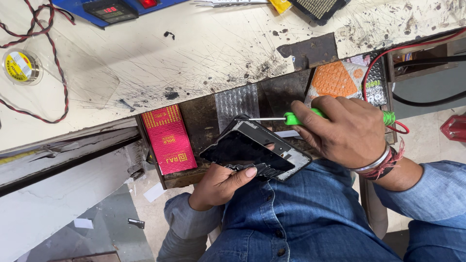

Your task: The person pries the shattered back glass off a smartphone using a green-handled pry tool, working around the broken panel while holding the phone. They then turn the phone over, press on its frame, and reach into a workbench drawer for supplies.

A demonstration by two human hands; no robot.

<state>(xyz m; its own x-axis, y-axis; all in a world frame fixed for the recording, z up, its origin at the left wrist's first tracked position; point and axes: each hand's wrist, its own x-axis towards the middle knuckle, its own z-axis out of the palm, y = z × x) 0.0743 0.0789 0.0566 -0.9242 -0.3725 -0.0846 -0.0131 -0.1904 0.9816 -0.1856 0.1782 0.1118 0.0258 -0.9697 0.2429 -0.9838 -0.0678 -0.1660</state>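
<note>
My left hand (221, 182) grips a black phone frame (257, 150) from below, thumb across its near edge, holding it tilted above an open drawer. My right hand (347, 131) is shut on a green-handled screwdriver (303, 118). Its thin metal shaft points left and its tip touches the top corner of the phone frame. A metal bangle and red threads circle my right wrist. Both arms wear blue denim sleeves.
A scratched cream worktable (194, 53) fills the top. On it lie a solder spool (19, 66), twisted red-black wires (53, 53) and a blue meter box (109, 9). The drawer holds a red packet (170, 139) and an orange packet (334, 79).
</note>
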